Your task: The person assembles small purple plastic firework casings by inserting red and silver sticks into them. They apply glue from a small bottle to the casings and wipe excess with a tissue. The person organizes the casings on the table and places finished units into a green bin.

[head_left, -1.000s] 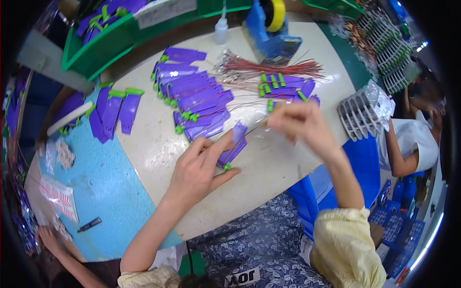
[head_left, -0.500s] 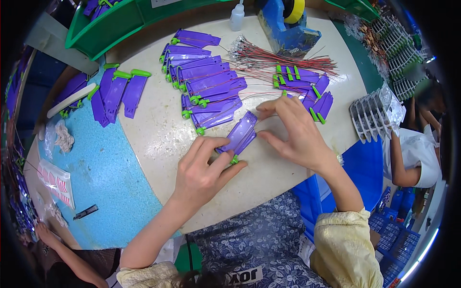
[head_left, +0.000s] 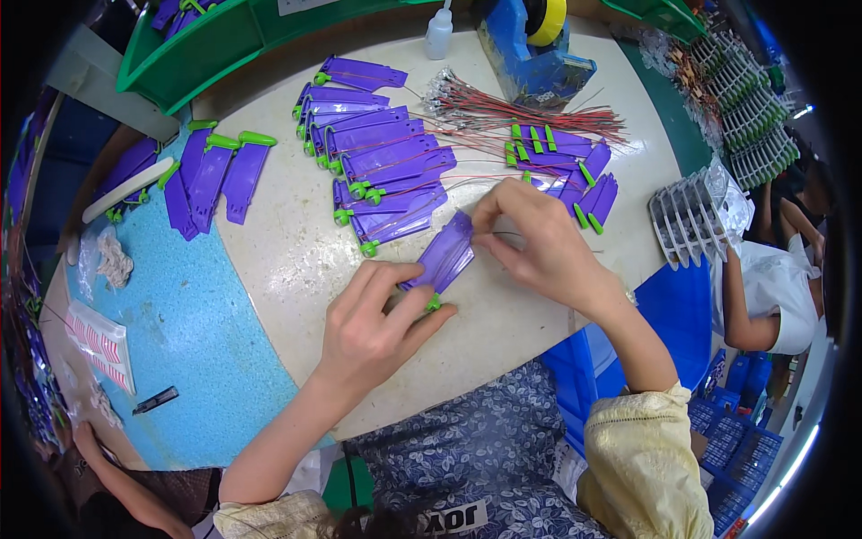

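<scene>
My left hand (head_left: 370,322) holds a purple plastic piece (head_left: 446,255) with a green end (head_left: 435,303) against the pale table. Its fingers grip the piece near the green end. At the other end of the piece, the thumb and forefinger of my right hand (head_left: 549,244) are pinched on a thin wire, its tip hidden by the fingers. Beyond my hands lies an overlapping row of purple pieces (head_left: 382,154) with green ends and thin red wires. Another stack of purple pieces with green tips (head_left: 593,184) sits past my right hand.
A bundle of red and black wires (head_left: 539,118) lies at the back, near a blue tape dispenser (head_left: 516,67) and a white bottle (head_left: 438,38). More purple pieces (head_left: 212,184) rest at left by a blue mat (head_left: 206,314). Grey metal brackets (head_left: 687,216) stand at right.
My right thumb and forefinger have come together at the far end of the purple piece; they were apart before. My left hand keeps its grip.
</scene>
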